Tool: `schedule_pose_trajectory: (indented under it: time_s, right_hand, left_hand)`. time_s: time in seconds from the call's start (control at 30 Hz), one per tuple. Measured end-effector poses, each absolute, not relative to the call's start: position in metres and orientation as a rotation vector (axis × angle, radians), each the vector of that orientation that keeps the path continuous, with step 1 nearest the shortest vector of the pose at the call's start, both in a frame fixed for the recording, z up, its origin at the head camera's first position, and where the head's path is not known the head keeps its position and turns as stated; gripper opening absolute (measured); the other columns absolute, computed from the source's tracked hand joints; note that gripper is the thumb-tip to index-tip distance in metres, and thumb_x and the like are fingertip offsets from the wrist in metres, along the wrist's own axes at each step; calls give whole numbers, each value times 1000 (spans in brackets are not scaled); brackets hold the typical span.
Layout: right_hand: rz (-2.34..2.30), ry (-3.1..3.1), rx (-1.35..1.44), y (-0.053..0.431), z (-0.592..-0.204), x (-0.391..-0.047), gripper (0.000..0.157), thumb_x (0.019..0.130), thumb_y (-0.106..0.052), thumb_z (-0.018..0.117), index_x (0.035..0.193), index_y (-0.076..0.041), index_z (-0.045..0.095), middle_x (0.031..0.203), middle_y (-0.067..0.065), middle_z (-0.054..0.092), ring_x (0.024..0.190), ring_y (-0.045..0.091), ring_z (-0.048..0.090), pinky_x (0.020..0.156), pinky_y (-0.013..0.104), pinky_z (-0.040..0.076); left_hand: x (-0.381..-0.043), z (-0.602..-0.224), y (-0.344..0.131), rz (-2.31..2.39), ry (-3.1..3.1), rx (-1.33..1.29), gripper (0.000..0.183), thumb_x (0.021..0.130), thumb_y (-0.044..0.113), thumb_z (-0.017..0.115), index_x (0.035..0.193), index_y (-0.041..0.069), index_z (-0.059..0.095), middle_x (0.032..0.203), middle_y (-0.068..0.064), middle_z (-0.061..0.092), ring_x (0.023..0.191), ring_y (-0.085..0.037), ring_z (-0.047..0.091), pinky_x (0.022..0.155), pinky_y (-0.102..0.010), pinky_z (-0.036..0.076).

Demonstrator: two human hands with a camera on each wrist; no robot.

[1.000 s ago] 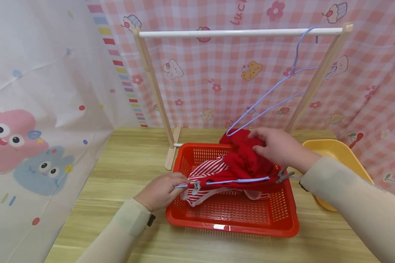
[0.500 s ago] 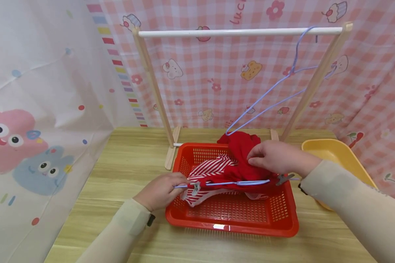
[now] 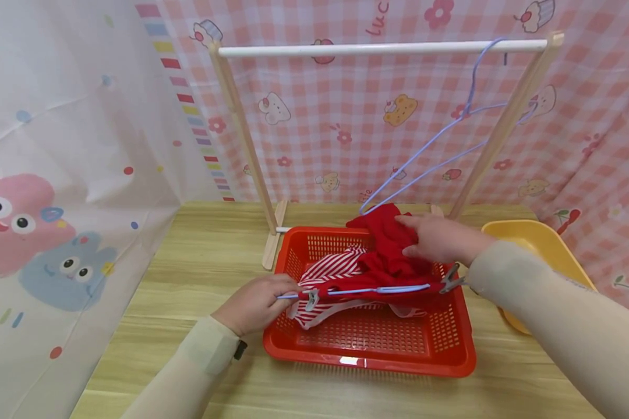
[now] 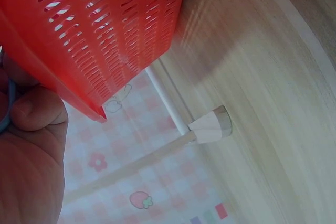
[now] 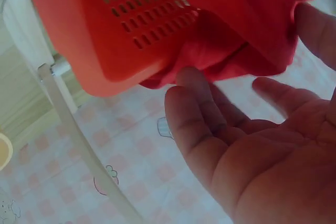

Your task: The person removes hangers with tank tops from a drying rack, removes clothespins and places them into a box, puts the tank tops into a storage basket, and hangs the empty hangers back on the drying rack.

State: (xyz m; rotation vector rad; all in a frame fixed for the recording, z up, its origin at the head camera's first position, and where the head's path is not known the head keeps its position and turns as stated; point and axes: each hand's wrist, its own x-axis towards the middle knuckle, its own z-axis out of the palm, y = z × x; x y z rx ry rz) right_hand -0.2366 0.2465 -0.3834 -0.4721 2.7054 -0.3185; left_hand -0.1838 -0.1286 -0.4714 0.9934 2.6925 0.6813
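My left hand (image 3: pixel 258 305) pinches the left end of a pale blue clip hanger (image 3: pixel 351 291) at the red basket's left rim. In the left wrist view, the thumb and fingers curl round the blue hanger's end. A red garment (image 3: pixel 390 238) hangs by its edge from the hanger's grey clips (image 3: pixel 312 299), its far part bunched over the basket's back rim. Over that bunched cloth is my right hand (image 3: pixel 442 237), fingers spread and loosely bent. The right wrist view shows the thumb against the red cloth and the other fingers beside it. A red-and-white striped garment (image 3: pixel 338 265) lies beneath.
The red perforated basket (image 3: pixel 367 365) stands on the wooden table (image 3: pixel 188 262). Behind it rises a rack with a white rail (image 3: pixel 356 49), where another blue hanger (image 3: pixel 414 160) hangs low over the cloth. A yellow tub (image 3: pixel 524 228) sits at the right.
My right hand moved down over the red cloth, then back up and away with fingers more spread. The bunched cloth shifted and flattened. My left hand stays on the hanger.
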Motion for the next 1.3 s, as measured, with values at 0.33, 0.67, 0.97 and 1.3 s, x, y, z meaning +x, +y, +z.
schedule_pose_trajectory:
  time_s: [0.33,0.67,0.97,1.3]
  right_hand:
    - [-228,2609,-589,236,-395,-240,45,98,-19,71,139,-3,66,132,21,70,122,38,65,111,57,49]
    - [-213,2547,-547,231,-393,-238,45,96,-16,72,140,-12,68,131,16,70,117,32,64,107,56,52]
    - [-350,2709,-608,238,-383,-238,11,95,-27,77,94,-16,78,89,-3,72,83,15,63,90,47,53]
    - [-838,2685,-451,244,-349,-213,38,94,-38,79,75,-16,55,62,-5,45,59,14,45,58,32,40]
  left_hand:
    - [-183,-470,-128,678,2692,982,23,106,25,59,119,21,78,113,8,72,104,-10,65,101,-41,58]
    - [-183,-470,-128,687,2690,995,22,106,24,59,117,21,78,112,8,72,103,-10,66,100,-41,58]
    - [-183,-470,-128,671,2693,1054,24,106,21,57,118,18,77,114,5,73,107,-14,68,102,-43,57]
    - [-184,-471,-129,690,2689,1062,23,108,23,57,114,15,78,114,4,73,106,-15,68,101,-43,57]
